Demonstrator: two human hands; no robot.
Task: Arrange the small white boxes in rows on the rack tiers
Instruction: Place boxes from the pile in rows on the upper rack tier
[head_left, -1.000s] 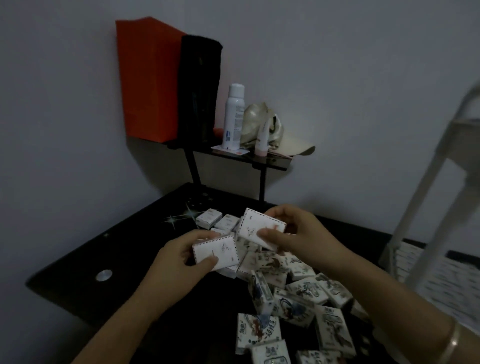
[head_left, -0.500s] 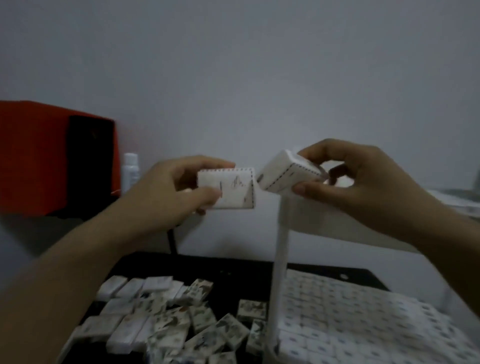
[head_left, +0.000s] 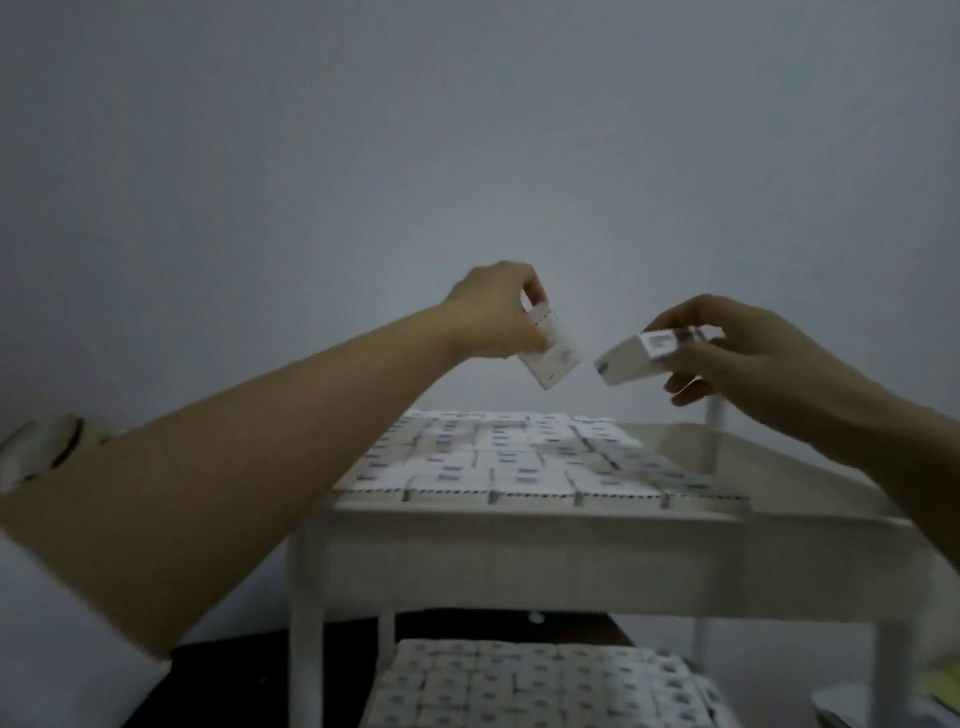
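Both hands are raised above the rack (head_left: 304, 649), each carrying one small white box. The left hand (head_left: 493, 317) pinches the first box (head_left: 556, 358) between thumb and curled fingers, and the box is tilted so that one corner points down. The right hand (head_left: 753, 358) grips the second box (head_left: 631, 361) by one end with its fingers curled round it, the free end aimed toward the left hand. The two boxes are near each other but apart. Both hang in the air over the top tier (head_left: 571, 525) and touch nothing on it.

The job looks well advanced. A block of boxes (head_left: 498, 457) lies flat in tight rows across the left and middle of the top tier, while a bare strip (head_left: 779, 467) runs along its right side. A few boxes at the right edge of the block seem slightly askew, though blur makes that hard to judge. Below, a second block (head_left: 519, 686) lies in packed rows as far as the view reaches.

What is left, as I read it, is to fill the bare strip, beginning with the two boxes in hand. Any loose boxes waiting are out of view, and only a dark patch of desk (head_left: 234, 670) shows under the rack.
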